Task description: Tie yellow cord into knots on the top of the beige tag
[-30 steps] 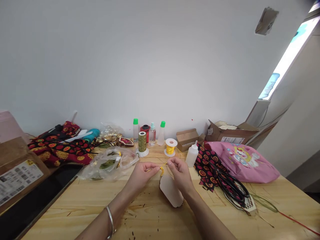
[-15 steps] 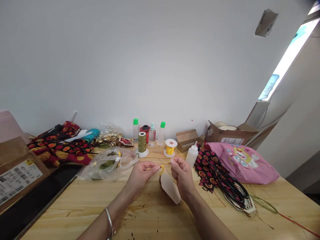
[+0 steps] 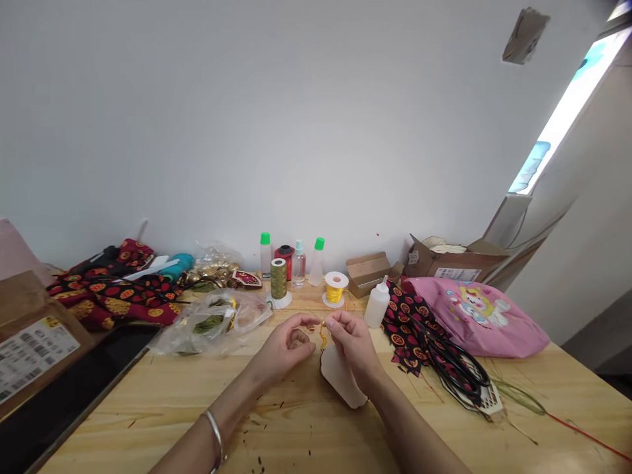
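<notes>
A short yellow cord (image 3: 323, 337) runs up from the top of a flat, pale piece with a dark edge (image 3: 342, 380). My right hand (image 3: 353, 345) pinches the cord's upper end between thumb and forefinger, and the pale piece hangs tilted beneath it, its right side partly behind the hand. Just left of the cord, my left hand (image 3: 286, 349) has its thumb and fingers apart in a loose curl with nothing visible between them. A spool of yellow cord (image 3: 335, 289) stands on the table behind my hands.
A white squeeze bottle (image 3: 378, 304) stands right of my right hand. Black-handled scissors (image 3: 457, 365) lie on patterned fabric (image 3: 405, 322) beside a pink bag (image 3: 478, 316). At left are a clear plastic bag (image 3: 212, 322) and a green thread spool (image 3: 279, 280). Cardboard boxes (image 3: 368, 273) line the wall.
My left hand has let go of the yellow cord and its fingers have parted. My right hand now holds the cord's upper end, and the pale piece has shifted slightly right.
</notes>
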{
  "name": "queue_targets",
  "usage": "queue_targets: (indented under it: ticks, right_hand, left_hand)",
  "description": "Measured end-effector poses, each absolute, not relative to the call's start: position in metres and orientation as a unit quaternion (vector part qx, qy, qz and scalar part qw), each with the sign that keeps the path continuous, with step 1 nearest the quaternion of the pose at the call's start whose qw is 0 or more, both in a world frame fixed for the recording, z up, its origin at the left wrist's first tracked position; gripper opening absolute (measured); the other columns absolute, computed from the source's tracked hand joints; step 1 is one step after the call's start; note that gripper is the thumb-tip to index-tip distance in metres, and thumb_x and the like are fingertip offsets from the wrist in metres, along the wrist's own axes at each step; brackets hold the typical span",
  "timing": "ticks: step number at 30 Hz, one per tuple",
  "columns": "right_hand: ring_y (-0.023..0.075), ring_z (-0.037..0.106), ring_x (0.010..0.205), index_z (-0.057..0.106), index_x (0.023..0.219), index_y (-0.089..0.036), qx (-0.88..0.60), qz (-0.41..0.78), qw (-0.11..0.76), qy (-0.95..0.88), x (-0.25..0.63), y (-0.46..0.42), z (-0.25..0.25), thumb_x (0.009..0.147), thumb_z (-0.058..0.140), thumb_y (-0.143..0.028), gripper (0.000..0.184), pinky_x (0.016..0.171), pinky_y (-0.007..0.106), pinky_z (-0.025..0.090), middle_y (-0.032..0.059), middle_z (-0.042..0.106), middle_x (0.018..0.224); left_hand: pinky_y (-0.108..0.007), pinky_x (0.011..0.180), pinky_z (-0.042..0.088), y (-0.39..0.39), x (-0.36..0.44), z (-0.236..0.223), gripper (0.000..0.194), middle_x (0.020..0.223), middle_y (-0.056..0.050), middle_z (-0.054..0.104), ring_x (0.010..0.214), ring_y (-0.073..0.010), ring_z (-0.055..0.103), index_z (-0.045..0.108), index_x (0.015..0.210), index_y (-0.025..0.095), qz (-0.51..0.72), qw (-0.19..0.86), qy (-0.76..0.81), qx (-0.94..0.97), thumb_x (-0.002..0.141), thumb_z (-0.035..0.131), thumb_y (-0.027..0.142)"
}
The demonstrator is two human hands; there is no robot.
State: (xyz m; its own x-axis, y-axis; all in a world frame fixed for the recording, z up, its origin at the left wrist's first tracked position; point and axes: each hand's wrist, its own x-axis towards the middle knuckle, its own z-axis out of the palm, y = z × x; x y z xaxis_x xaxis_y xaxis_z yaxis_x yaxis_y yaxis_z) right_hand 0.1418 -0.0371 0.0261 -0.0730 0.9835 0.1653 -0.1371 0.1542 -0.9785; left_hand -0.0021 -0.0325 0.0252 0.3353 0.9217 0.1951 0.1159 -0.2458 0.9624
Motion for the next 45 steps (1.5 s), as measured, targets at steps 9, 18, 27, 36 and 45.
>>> queue_targets:
  ticks: [9,18,27,36,45]
  right_hand:
    - [0.0032,0.018,0.036,0.049,0.062,-0.014,-0.401,0.534,0.540,-0.512,0.1387,-0.0378,0.0239,0.066,0.054,-0.033,0.020,0.036,0.018,0.013,-0.0094,0.029,0.040]
    - [0.0013,0.012,0.033,0.045,0.060,-0.014,-0.384,0.603,0.556,-0.424,0.1403,-0.0350,0.0224,0.063,0.056,-0.031,0.020,0.034,0.018,0.006,-0.0116,0.026,0.036]
    - [0.0014,0.010,0.032,0.042,0.060,-0.016,-0.380,0.642,0.529,-0.404,0.1466,-0.0323,0.0237,0.062,0.055,-0.030,0.020,0.033,0.018,0.003,-0.0124,0.022,0.034]
    - [0.0012,0.009,0.031,0.043,0.062,-0.015,-0.376,0.650,0.522,-0.404,0.1466,-0.0325,0.0232,0.063,0.055,-0.031,0.020,0.032,0.018,0.002,-0.0126,0.023,0.034]
    - [0.0009,0.009,0.032,0.044,0.061,-0.014,-0.370,0.645,0.543,-0.390,0.1455,-0.0336,0.0245,0.062,0.056,-0.030,0.020,0.033,0.018,0.003,-0.0129,0.021,0.034]
  left_hand:
    - [-0.024,0.061,0.037,-0.0288,0.0004,0.0215,0.018,0.077,-0.003,0.049,0.067,-0.0136,0.048,0.064,0.067,0.015,0.408,0.422,0.422,0.691,0.065,0.055,0.031]
    - [-0.022,0.058,0.036,-0.0302,-0.0026,0.0269,0.016,0.072,-0.002,0.049,0.063,-0.0112,0.045,0.062,0.061,0.013,0.414,0.439,0.407,0.686,0.065,0.055,0.027]
    - [-0.020,0.051,0.037,-0.0316,-0.0048,0.0267,0.024,0.066,-0.002,0.061,0.055,-0.0105,0.050,0.060,0.079,0.012,0.377,0.535,0.437,0.617,0.061,0.060,0.028]
    - [-0.020,0.049,0.038,-0.0337,-0.0034,0.0302,0.024,0.068,-0.003,0.066,0.055,-0.0117,0.053,0.064,0.075,0.013,0.398,0.544,0.448,0.587,0.060,0.060,0.031]
    - [-0.023,0.057,0.040,-0.0316,-0.0046,0.0281,0.021,0.068,-0.006,0.067,0.061,-0.0143,0.054,0.067,0.068,0.012,0.418,0.521,0.423,0.612,0.061,0.060,0.030]
